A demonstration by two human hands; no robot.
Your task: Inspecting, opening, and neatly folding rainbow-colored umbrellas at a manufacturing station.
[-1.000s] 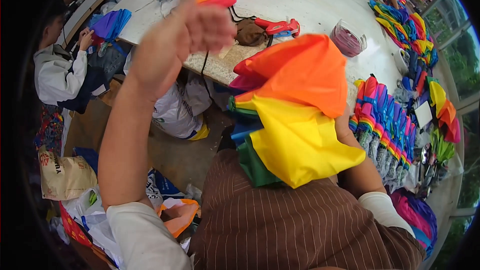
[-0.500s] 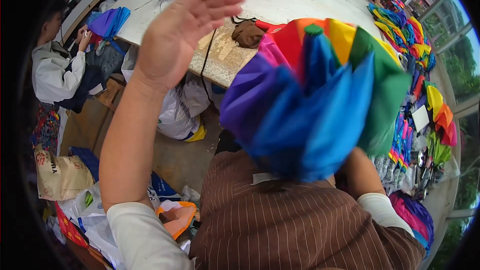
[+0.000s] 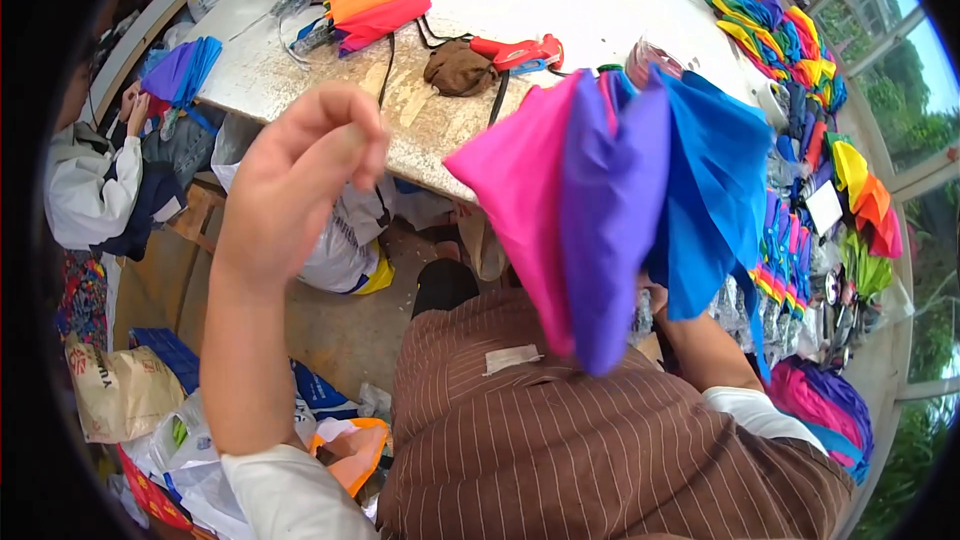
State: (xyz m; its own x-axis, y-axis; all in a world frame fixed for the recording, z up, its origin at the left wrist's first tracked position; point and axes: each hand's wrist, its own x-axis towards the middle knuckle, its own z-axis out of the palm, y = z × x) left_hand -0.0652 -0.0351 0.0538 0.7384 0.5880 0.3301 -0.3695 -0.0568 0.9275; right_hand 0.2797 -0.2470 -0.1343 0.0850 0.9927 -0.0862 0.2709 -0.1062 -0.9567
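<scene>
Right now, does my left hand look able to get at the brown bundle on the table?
Probably yes. Your left hand looks empty, raised near the table, and the brown bundle lies uncovered; the colourful umbrella doesn't hide it. Only a thin black strap seems to lie between.

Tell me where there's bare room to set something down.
The broadest bare patch of white table lies beyond the red tool, between the orange bundle and the right-hand rainbow pile. A smaller worn patch lies between the brown pouch and the near edge. The right side and far left end are crowded; the held fabric hides part.
</scene>
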